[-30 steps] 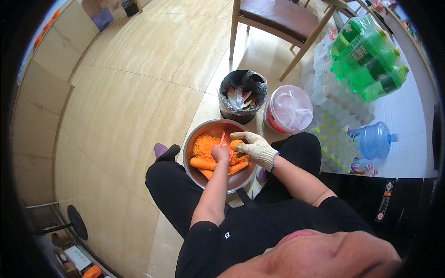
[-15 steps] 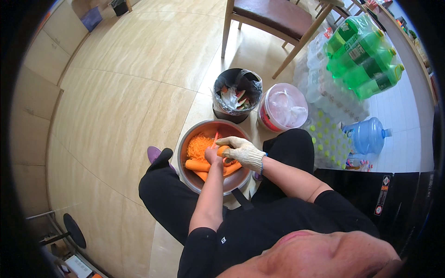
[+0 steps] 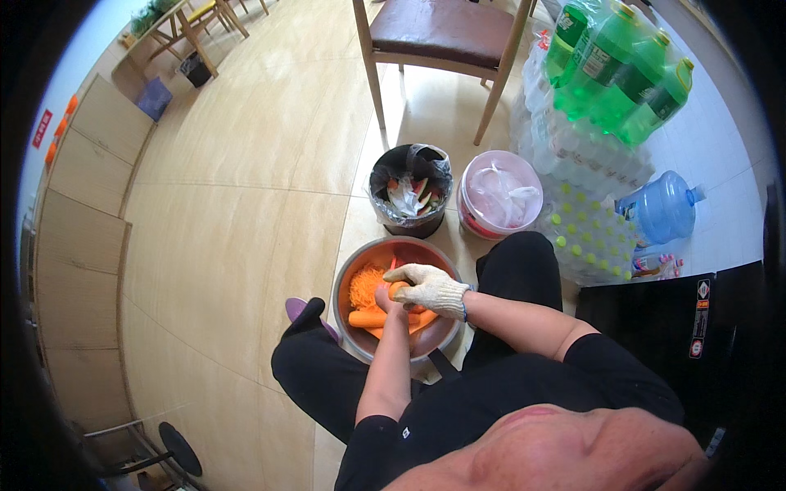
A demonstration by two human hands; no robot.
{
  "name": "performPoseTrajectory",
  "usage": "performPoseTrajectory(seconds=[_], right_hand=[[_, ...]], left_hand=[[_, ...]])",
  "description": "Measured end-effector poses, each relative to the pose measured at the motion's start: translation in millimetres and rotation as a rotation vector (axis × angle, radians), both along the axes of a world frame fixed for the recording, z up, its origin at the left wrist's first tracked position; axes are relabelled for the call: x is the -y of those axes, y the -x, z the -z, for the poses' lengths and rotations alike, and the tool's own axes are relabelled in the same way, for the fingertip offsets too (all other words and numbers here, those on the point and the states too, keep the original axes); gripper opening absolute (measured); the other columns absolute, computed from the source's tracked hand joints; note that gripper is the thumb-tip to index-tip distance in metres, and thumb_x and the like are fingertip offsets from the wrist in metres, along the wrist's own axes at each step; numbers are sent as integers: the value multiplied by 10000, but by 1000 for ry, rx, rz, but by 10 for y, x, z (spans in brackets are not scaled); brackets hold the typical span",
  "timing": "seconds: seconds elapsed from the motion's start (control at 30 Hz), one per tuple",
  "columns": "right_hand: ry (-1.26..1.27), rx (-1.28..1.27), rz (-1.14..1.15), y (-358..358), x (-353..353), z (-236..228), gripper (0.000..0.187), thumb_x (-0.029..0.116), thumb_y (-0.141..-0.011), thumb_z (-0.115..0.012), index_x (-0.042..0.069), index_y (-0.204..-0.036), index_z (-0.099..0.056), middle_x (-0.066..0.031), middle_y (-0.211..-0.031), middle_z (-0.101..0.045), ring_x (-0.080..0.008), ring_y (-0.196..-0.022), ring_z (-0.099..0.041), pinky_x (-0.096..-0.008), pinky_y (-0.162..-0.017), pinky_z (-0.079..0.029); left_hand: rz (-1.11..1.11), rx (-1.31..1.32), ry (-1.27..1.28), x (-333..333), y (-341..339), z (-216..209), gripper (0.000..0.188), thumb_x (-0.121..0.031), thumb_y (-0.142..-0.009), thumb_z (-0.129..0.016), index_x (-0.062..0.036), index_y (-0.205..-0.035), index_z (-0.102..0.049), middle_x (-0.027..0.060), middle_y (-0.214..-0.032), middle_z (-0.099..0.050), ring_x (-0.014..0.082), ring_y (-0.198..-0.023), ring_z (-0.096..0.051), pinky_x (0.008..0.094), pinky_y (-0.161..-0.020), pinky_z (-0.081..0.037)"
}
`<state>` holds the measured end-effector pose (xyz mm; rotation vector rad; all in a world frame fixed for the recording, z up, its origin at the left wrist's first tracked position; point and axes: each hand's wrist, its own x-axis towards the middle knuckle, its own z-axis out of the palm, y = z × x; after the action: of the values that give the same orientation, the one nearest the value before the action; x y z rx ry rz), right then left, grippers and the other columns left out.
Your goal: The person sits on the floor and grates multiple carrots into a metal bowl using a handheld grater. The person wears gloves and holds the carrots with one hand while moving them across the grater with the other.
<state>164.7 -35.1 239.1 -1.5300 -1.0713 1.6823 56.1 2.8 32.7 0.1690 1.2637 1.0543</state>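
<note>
A round metal basin [image 3: 439, 245] stands between my legs. Shredded carrot [image 3: 366, 285] lies in its left part, with whole peeled carrots [image 3: 370, 319] below. My right hand [image 3: 434, 290], in a white knit glove, is closed round a carrot [image 3: 398, 290], its orange end showing at the fingers. Right against it, my bare left hand [image 3: 384, 298] is closed over a thin red tool [image 3: 394, 263]. Only a narrow strip of this tool shows above the hands; the rest is hidden by them and the carrot.
Beyond the basin stand a lined trash bin [image 3: 409, 221] with scraps and a white bucket [image 3: 501, 196] holding plastic bags. Packs of green bottles [image 3: 618, 74] and a blue water jug [image 3: 661, 209] are at right. A chair [image 3: 438, 33] stands farther off; cabinets [image 3: 82, 254] line the left.
The whole view has shifted, so the basin and hands appear lower and slightly to the right. Both hands stay together over the basin; the right still grips the carrot.
</note>
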Motion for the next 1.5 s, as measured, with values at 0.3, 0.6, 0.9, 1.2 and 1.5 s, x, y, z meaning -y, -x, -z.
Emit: performPoseTrajectory(seconds=[0.3,0.6,0.9,1.2,1.5], right_hand=[[-165,128,38,-53,37,30,553,186,-833,-668,9,-1328,-496,-150,-1199,-600,-200,-1061,-597,-305,-914,-486],[-148,141,10,-22,49,103,529,248,-823,-651,75,-1310,-537,-168,-1239,-581,-281,-1110,-575,-357,-954,-449],[-154,9,23,-89,97,10,456,194,-852,-640,42,-1275,-560,-180,-1198,-611,-257,-1042,-619,-351,-906,-482],[-289,88,45,-128,95,232,410,207,-850,-640,61,-1229,-585,-181,-1189,-611,-319,-1102,-582,-398,-949,-449],[-172,86,149,-143,87,161,411,154,-848,-619,73,-1249,-580,-168,-1150,-628,-274,-1042,-613,-357,-910,-474]], left_hand=[[287,-305,-62,50,148,103,179,-202,-895,-487,-74,-818,-585,69,-766,-606,199,-642,-613,325,-530,-507],[195,-302,-126,119,121,111,124,-172,-884,-545,-105,-834,-638,48,-725,-608,184,-541,-579,311,-445,-474],[566,-379,-65,196,255,47,494,-240,-857,-685,-63,-1252,-448,130,-990,-615,242,-640,-641,316,-456,-520],[577,-573,122,214,244,18,283,-182,-911,-587,67,-1029,-525,164,-765,-586,289,-555,-639,377,-411,-532],[520,-525,120,33,288,356,282,-125,-898,-619,122,-985,-514,211,-895,-623,312,-560,-647,384,-384,-533]])
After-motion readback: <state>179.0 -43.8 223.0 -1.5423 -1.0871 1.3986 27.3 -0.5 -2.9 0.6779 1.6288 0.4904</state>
